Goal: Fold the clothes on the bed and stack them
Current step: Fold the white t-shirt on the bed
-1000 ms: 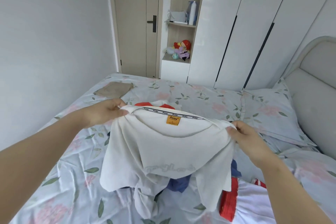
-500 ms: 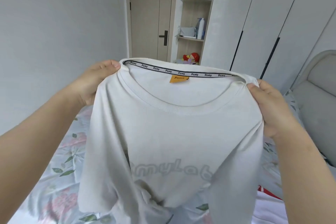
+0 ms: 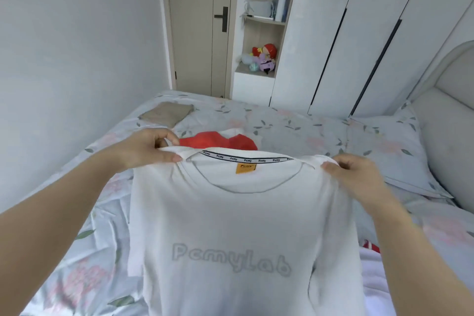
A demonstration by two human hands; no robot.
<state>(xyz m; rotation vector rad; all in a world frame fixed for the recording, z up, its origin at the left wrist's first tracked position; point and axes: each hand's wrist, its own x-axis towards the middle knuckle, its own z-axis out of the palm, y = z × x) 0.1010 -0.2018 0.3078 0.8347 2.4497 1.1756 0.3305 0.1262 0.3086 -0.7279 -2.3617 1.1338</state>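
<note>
Hands: left hand and right hand each closed in a pinch on one shoulder of the white T-shirt, thumb over the fabric, fingers curled behind

Position: held up over the middle of the bed, collar level, grey print and neck label facing the camera, body hanging straight, hem out of view

Step in hand, as judged: spreading the shirt before laying it flat

- Keep both pinches at equal height; pull gently apart to take slack out of the collar
- Lower onto bare sheet toward the near edge, short of the red garment just behind the collar
- Smooth out wrinkles, then fold the sleeves inward
- Stack with the folded tan garment near the far left corner
</note>
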